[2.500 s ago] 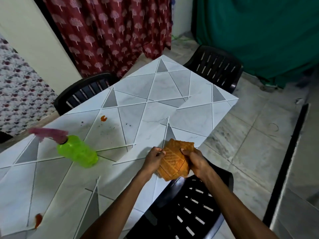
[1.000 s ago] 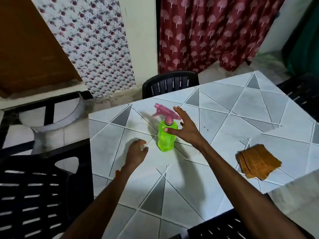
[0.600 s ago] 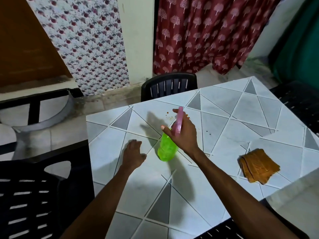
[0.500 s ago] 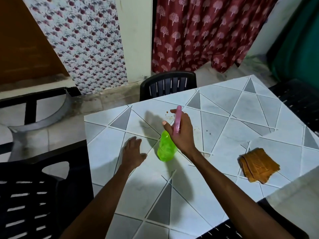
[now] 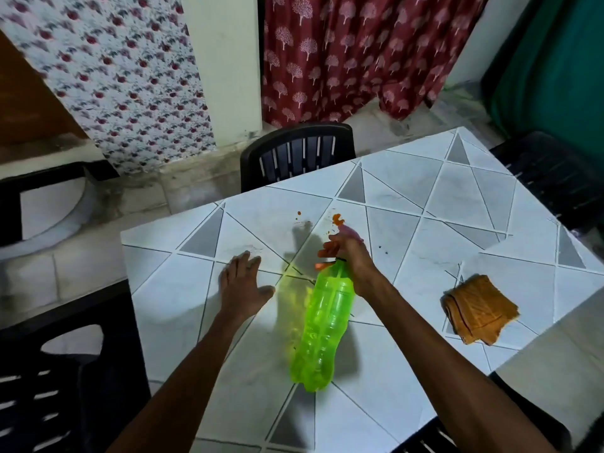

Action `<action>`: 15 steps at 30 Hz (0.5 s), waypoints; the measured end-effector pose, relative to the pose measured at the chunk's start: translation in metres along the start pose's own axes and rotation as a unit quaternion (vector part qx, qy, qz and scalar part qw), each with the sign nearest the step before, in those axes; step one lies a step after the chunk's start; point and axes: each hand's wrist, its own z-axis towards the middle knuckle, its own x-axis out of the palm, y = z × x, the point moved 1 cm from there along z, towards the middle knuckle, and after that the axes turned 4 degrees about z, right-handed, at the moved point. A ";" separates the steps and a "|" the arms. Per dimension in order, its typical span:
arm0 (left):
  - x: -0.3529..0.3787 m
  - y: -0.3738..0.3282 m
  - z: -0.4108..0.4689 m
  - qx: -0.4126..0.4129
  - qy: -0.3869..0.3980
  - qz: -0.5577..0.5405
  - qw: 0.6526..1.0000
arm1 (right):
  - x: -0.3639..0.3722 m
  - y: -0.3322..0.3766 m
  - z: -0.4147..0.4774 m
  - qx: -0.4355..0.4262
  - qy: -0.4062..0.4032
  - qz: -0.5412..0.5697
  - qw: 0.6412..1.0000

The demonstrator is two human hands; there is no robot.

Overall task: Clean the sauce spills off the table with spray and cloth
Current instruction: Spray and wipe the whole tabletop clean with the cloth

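Note:
My right hand (image 5: 351, 256) grips the pink trigger head of the green spray bottle (image 5: 322, 325), which is lifted off the table and tilted, its base toward me and its nozzle toward an orange sauce spill (image 5: 337, 219). Small sauce specks (image 5: 298, 213) lie just left of that spill. My left hand (image 5: 242, 286) rests flat on the tiled table (image 5: 425, 197) with fingers spread, left of the bottle. The folded orange cloth (image 5: 478, 310) lies on the table's right side, untouched.
Black plastic chairs stand around the table: one at the far side (image 5: 299, 152), one at the left (image 5: 49, 371), one at the right (image 5: 555, 178) and one at the near right (image 5: 457, 436). Curtains and a wall are behind.
My right hand took the standing bottle by its trigger head, lifted it and tipped it nozzle-forward toward the spill. My left hand stayed on the table. Before that, the cloth was laid down.

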 end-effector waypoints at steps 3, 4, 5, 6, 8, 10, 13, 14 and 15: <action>0.003 0.001 0.000 0.004 -0.030 0.003 1.000 | -0.004 0.003 0.010 -0.018 -0.025 -0.014 0.999; 0.002 0.001 0.000 0.001 -0.028 0.002 1.000 | -0.004 0.004 0.013 -0.016 -0.031 -0.016 0.999; 0.001 0.002 0.000 0.000 -0.025 0.000 1.000 | -0.004 0.004 0.015 -0.011 -0.037 -0.014 0.999; 0.000 0.004 0.001 -0.001 -0.023 -0.003 1.000 | -0.003 0.003 0.018 -0.002 -0.044 -0.009 0.999; -0.003 0.008 -0.001 0.003 -0.022 -0.001 1.000 | 0.002 0.001 0.021 0.016 -0.053 -0.004 0.998; -0.006 0.017 -0.005 0.001 -0.029 0.001 1.000 | 0.012 -0.002 0.021 0.032 -0.032 -0.019 0.999; -0.016 0.040 -0.016 -0.025 -0.032 -0.012 0.999 | 0.035 -0.012 0.017 0.046 0.018 -0.038 0.998; -0.019 0.051 -0.022 -0.037 -0.038 -0.011 0.999 | 0.045 -0.018 0.015 0.049 0.028 -0.048 0.997; -0.022 0.059 -0.028 -0.048 -0.038 -0.008 0.998 | 0.054 -0.023 0.012 0.051 0.036 -0.053 0.997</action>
